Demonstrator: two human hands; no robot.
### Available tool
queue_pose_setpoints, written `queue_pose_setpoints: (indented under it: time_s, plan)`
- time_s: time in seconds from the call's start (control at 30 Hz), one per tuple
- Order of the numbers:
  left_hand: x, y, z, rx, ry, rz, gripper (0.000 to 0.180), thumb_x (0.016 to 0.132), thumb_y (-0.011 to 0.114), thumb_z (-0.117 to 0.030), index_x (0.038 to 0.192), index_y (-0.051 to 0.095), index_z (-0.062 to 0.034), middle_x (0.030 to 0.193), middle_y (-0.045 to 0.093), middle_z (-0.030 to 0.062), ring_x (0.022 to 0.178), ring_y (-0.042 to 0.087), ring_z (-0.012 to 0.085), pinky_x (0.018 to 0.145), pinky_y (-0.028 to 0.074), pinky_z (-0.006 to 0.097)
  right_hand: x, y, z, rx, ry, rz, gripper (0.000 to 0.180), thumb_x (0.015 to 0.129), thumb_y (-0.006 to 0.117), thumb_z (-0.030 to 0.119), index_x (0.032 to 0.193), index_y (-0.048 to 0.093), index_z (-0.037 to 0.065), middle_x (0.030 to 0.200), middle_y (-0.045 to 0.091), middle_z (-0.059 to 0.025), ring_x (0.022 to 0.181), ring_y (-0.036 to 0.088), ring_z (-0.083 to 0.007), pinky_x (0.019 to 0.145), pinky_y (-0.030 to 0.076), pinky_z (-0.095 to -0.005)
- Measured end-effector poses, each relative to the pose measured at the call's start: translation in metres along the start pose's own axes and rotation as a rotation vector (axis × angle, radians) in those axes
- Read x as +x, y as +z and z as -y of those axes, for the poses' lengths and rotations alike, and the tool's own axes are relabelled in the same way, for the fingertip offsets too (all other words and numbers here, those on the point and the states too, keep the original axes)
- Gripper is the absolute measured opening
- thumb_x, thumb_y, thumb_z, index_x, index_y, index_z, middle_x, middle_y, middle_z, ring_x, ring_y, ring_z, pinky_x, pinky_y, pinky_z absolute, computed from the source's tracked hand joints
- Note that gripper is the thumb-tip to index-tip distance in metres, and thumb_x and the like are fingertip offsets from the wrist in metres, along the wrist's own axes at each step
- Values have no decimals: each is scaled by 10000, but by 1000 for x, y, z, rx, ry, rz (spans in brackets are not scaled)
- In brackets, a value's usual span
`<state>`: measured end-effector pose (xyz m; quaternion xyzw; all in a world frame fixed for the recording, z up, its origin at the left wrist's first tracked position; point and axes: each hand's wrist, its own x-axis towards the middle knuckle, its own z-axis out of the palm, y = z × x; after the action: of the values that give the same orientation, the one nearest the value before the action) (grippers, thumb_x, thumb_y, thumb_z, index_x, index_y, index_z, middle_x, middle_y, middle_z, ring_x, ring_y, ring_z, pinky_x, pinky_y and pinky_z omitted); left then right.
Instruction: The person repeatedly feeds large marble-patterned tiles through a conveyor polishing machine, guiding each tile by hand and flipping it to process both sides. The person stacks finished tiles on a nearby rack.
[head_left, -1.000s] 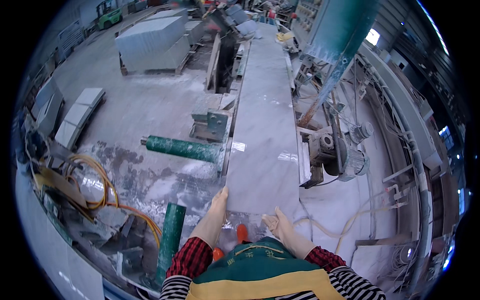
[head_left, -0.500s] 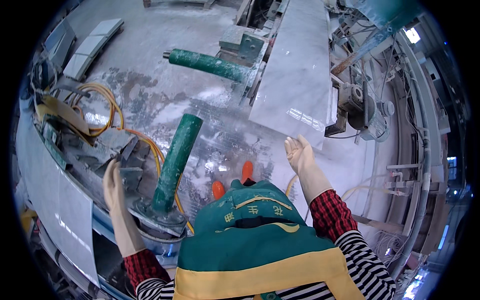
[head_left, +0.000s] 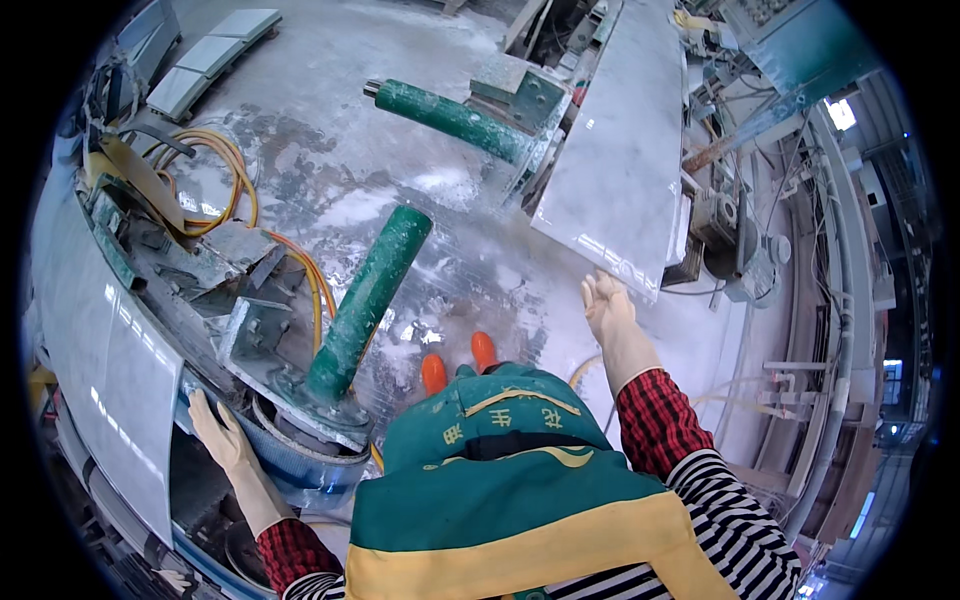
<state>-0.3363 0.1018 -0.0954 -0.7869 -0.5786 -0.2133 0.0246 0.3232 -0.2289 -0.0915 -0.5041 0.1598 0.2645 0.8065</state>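
Note:
My left hand [head_left: 222, 438], in a cream rubber glove, is open with its fingers spread. It is just right of the corner of a pale polished stone slab [head_left: 130, 400], over a blue belt [head_left: 318, 478]. Whether it touches either cannot be made out. My right hand [head_left: 612, 318], gloved alike, reaches forward to the near edge of another long white marble slab [head_left: 620, 140]. Its fingers are stretched out at that edge, not wrapped round it; contact is unclear. Neither hand holds anything.
Two green rollers, one upper [head_left: 450, 122] and one nearer [head_left: 372, 300], jut over the wet floor [head_left: 350, 150]. Coiled yellow hoses [head_left: 245, 185] lie at left. A motor [head_left: 750, 265] and pipes stand at right. More slabs [head_left: 215, 55] rest on a pallet at far left.
My left hand has lowered toward the left slab's corner and the blue belt. My right hand has come up close to the marble slab's edge. The whole view has shifted slightly.

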Motion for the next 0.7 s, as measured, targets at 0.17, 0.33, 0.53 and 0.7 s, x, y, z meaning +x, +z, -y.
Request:
queue_pose_setpoints:
  time_s: [0.17,0.33,0.53,0.7]
  plan:
    - [1,-3,-18,-20,-55,-3,471,1044,586,-180,1485,516,-32,1544,502,218,1461,415,412,1229,309,473,-8,11,-4,-162,122,-40,581,957,564,-50,1521,433,2,1544,518,-155,1366,543,-356,1118,498,-418]
    - [-2,-3,-24,4,-56,-28,437,1038,586,-164,1454,550,-35,1552,490,217,1460,417,411,1227,315,467,-5,20,-15,-223,188,44,551,982,615,4,1503,440,-32,1504,549,-175,1350,556,-349,1114,498,-418]
    - [6,-20,-49,-54,-107,-59,441,896,700,-97,1311,621,30,1337,622,254,1296,549,431,1165,392,503,40,-33,-11,-960,-308,628,418,1035,597,74,1426,511,-44,1378,585,-144,1264,593,-264,1084,506,-391]
    - [12,-29,-62,78,-90,-59,485,962,647,-219,1392,578,-6,1448,569,249,1364,508,444,1180,372,518,30,-43,3,-299,259,154,584,999,650,125,1519,421,-8,1518,514,-132,1419,485,-302,1164,439,-390]
